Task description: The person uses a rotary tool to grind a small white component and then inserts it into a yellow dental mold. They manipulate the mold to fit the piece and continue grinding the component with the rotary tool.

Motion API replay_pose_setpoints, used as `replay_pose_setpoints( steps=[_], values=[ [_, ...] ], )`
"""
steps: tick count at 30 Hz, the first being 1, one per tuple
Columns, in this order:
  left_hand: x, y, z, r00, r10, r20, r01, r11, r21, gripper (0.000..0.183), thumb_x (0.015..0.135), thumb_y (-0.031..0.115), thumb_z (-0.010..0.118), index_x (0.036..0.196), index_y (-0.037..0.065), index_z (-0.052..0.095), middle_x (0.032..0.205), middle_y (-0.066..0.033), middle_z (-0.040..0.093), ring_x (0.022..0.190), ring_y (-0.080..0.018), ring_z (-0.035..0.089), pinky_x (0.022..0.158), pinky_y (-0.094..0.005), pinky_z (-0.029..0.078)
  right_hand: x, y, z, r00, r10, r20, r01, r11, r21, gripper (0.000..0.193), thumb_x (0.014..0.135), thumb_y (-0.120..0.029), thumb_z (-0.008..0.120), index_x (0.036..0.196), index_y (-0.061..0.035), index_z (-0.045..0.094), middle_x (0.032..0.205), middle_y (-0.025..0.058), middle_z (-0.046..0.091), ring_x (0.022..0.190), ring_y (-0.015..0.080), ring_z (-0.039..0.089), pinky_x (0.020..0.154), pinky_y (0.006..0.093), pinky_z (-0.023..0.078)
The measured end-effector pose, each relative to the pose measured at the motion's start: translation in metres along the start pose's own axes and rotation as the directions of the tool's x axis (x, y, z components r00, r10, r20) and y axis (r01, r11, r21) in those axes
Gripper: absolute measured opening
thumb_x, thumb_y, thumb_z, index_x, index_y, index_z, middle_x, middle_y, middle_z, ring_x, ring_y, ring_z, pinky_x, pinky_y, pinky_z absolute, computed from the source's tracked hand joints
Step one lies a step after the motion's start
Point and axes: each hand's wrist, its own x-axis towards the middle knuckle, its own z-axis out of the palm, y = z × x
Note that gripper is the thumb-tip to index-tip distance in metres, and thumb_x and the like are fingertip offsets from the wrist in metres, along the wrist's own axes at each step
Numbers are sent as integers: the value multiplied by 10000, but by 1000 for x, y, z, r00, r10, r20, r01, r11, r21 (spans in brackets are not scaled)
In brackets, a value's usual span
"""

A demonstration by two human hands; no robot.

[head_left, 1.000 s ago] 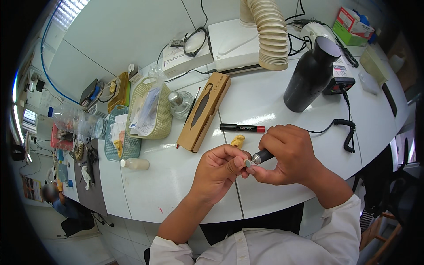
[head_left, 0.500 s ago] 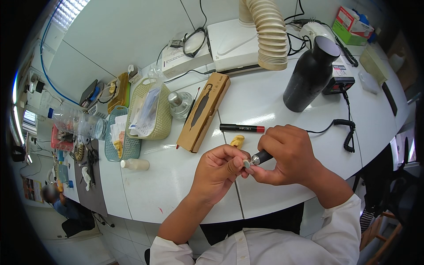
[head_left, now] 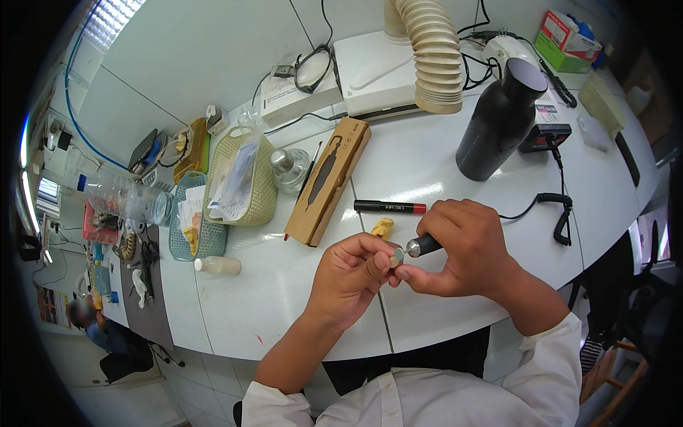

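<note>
My right hand (head_left: 466, 249) grips a black rotary handpiece (head_left: 428, 245) with a silver nose, its thin tip pointing left. A small round grey-green disc (head_left: 398, 252) sits at the tip, against or just by the fingertips of the other hand. Opposite, my left hand (head_left: 352, 277) pinches a small pale piece (head_left: 394, 261) between thumb and fingers; its exact kind is too small to make out. My right thumb reaches across to the left fingertips. Just beyond the hands lies a yellowish lump (head_left: 382, 228), with a black-and-red marker pen (head_left: 390, 206) behind it.
A long cardboard box (head_left: 329, 181), glass bottle (head_left: 288, 171) and green basket (head_left: 260, 192) stand left of centre. Nearer is a small white bottle (head_left: 218, 265). A tall black bottle (head_left: 498, 124), ribbed hose (head_left: 435, 64) and coiled cord (head_left: 555, 203) are to the right. Another person (head_left: 107, 331) sits far left.
My right hand and the handpiece have shifted slightly, the silver nose now a little higher and the disc turned more into view. My left hand stays nearly in place.
</note>
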Motion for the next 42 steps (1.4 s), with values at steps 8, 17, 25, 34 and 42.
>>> replay_pose_setpoints(
  steps=[8, 17, 25, 34, 42],
  values=[
    [1, 1, 3, 1000, 4, -6, -4, 1000, -4, 157, 935, 132, 682, 1017, 2, 649, 969, -108, 690, 788, -163, 650, 728, -280, 533, -2, 2, 0, 999, -30, 29, 31, 999, -27, 466, 716, -507, 762, 678, -89, 559, 600, 27, 473, 507, 209, 516, 476, 335, 389],
    [0, 2, 3, 1000, 0, 4, 0, 1000, 1, 168, 931, 134, 688, 1022, -3, 650, 967, -109, 686, 799, -168, 655, 737, -284, 535, -3, 2, -1, 999, -26, 42, 26, 999, -18, 480, 720, -517, 762, 670, -89, 551, 598, 30, 471, 503, 206, 515, 476, 335, 392],
    [0, 2, 3, 1000, 12, -1, -12, 1000, 20, 170, 931, 136, 689, 1022, -3, 651, 978, -105, 680, 802, -165, 654, 737, -283, 534, -3, 2, 0, 999, -25, 42, 26, 1000, -15, 492, 728, -524, 755, 663, -83, 548, 597, 33, 469, 499, 208, 511, 471, 336, 389],
    [0, 1, 0, 1000, 16, 20, -16, 1000, 21, 170, 924, 133, 699, 1017, -1, 651, 984, -104, 682, 815, -164, 658, 736, -287, 539, -2, 2, 1, 999, -21, 33, 22, 1000, -5, 494, 731, -529, 749, 676, -79, 552, 602, 34, 473, 507, 212, 517, 473, 338, 390],
    [0, 2, 3, 1000, 26, -4, -26, 999, 27, 173, 924, 133, 700, 1017, -4, 652, 970, -103, 686, 800, -160, 650, 741, -284, 538, -3, 2, 1, 999, -14, 37, 14, 1000, -6, 487, 722, -521, 752, 675, -81, 550, 604, 34, 475, 509, 211, 519, 478, 341, 392]
  ],
)
